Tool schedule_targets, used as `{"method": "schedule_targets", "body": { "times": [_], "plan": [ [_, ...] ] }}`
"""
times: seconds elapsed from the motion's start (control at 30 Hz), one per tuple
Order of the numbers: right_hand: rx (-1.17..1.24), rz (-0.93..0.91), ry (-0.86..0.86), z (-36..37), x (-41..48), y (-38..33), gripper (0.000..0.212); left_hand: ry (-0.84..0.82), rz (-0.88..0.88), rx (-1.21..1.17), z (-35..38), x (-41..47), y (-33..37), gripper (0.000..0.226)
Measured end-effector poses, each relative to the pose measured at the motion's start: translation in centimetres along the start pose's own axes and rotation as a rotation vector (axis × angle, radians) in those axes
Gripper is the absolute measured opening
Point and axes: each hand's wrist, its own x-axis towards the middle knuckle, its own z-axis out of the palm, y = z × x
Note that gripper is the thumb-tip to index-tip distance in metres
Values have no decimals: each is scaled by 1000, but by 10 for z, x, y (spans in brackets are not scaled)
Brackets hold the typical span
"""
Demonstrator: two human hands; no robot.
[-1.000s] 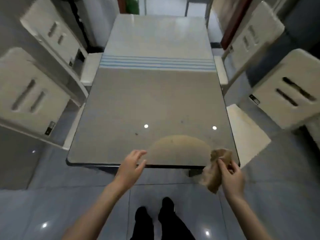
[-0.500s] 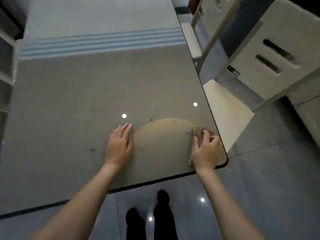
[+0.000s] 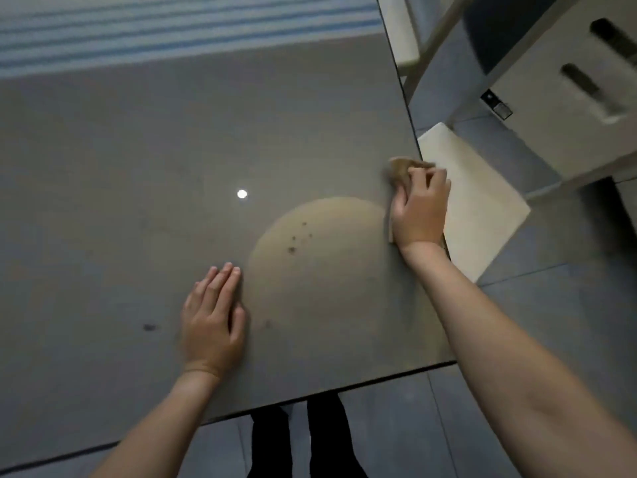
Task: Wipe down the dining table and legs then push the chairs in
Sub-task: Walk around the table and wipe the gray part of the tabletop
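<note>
The desk [image 3: 138, 150] has a glossy grey top with a dark rim and a band of blue and white stripes [image 3: 172, 25] across its far part. A bright spot of light [image 3: 242, 193] shows in the gloss, with a rounded tan patch [image 3: 324, 263] near it. A few dark specks [image 3: 293, 249] lie on that patch, and one more smudge [image 3: 149, 327] sits to the left.

The left hand [image 3: 212, 319] lies flat on the desk, fingers straight and together, holding nothing. The right hand [image 3: 418, 208] has its fingers curled over a brown cloth [image 3: 400, 167], pressing it onto the desk right at the right edge. The cloth is crumpled and mostly hidden under the hand.

Just beside that edge stands a chair [image 3: 475, 201] with a cream seat and a pale slotted back, on the grey tiled floor [image 3: 551, 305].
</note>
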Motion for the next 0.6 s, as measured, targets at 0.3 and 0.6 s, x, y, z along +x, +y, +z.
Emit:
{"method": "schedule_targets", "body": {
  "times": [0.3,0.6],
  "plan": [
    [166,-1034,-452,-54,-167,14,34,-59,-39,-3,-1,0,-1,54],
    [49,-154,-33,24,79,-5,27,-13,-34,-20,0,0,-1,51]
  ]
}}
